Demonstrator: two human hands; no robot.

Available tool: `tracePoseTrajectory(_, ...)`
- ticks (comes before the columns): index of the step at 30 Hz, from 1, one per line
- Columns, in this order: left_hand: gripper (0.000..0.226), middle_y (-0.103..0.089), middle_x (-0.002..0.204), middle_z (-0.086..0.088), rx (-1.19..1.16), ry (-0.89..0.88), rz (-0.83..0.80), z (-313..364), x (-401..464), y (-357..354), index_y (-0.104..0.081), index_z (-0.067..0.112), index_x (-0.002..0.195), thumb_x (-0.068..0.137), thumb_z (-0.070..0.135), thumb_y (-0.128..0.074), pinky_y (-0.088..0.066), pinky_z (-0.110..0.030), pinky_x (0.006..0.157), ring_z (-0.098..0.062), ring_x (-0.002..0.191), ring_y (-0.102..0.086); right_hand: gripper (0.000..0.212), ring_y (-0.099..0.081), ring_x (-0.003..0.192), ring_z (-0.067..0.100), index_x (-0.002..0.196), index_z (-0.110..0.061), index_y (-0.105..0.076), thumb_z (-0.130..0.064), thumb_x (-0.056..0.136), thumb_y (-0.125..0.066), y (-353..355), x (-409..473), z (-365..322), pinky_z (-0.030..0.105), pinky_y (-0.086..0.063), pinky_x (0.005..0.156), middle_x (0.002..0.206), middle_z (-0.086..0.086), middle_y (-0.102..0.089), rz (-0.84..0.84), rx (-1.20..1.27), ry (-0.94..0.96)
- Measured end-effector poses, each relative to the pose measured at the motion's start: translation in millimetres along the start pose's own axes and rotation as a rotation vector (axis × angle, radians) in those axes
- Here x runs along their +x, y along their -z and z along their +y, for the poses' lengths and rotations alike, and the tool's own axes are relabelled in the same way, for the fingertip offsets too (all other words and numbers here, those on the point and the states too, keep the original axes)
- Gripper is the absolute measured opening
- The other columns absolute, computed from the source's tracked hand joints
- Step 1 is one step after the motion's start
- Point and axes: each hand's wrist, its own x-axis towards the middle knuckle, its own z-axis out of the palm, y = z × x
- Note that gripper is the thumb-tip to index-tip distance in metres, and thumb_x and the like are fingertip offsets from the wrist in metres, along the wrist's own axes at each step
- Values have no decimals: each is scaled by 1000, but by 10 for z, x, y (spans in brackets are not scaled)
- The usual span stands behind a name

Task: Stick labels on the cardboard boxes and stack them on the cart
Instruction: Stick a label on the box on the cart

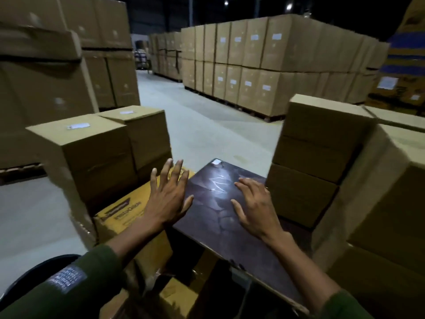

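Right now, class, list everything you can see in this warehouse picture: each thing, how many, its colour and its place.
Labelled boxes: two, brown, near left.
Yellow box: one, under the left hand.
Dark board: one, glossy brown-black, centre.
Stacked boxes: several, brown, near right.
Pallet stacks: many, brown, white labels, behind.
Floor: pale grey.
Left hand: open, over the yellow box.
Right hand: open, over the board.
Sleeves: two, green.

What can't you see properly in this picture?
- Small white labels on the cardboard boxes: too small and blurred to read, head view.
- Stacked boxes on the left: smeared by motion blur.
- Cart: not identifiable; hands and boxes cover the foreground.
- Dark board: glare hides its surface, and the bottom edge cuts it off.
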Motion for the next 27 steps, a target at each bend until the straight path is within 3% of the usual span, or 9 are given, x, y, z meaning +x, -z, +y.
tracePoseTrajectory(6, 70, -22, 161, -15, 36, 190, -37, -1278, 64, -268, -46, 9, 143, 87, 51, -55, -21, -69, 109, -40, 148, -14, 45, -56, 115, 26, 126, -13, -60, -38, 90, -53, -961, 910, -660, 33, -36, 98, 126, 7, -61, -152, 74, 122)
tracePoseTrajectory(12, 76, -10, 164, -12, 74, 406, -86, -2599, 222, -515, -33, 12, 151, 90, 53, -54, -9, -70, 113, -36, 150, 2, 39, -56, 116, 26, 125, -15, -60, -35, 92, -55, -1887, 1784, -1312, 41, -48, 91, 124, 5, -61, -290, 176, 217)
tracePoseTrajectory(19, 96, 1, 164, -14, 167, 530, -130, -3765, 654, -550, -13, 12, 154, 87, 69, -49, 5, -72, 109, -37, 150, 9, 40, -54, 121, 23, 131, -15, -58, -35, 96, -58, -2537, 2400, -1875, 38, -43, 97, 131, 5, -59, -347, 225, 291)
tracePoseTrajectory(24, 79, -27, 158, -14, 90, 501, -137, -3959, 622, -649, -29, 11, 150, 92, 60, -50, -15, -76, 108, -30, 148, -19, 54, -43, 131, 23, 141, -17, -47, -38, 94, -61, -2770, 2980, -2116, 51, -45, 103, 143, 7, -48, -353, 263, 283)
tracePoseTrajectory(27, 75, -30, 157, -16, -12, 501, -95, -3905, 518, -687, -32, 8, 149, 93, 52, -55, -28, -73, 106, -32, 147, -22, 70, -29, 139, 27, 148, -20, -39, -43, 88, -68, -2861, 3327, -2211, 57, -41, 105, 152, 5, -37, -341, 271, 258)
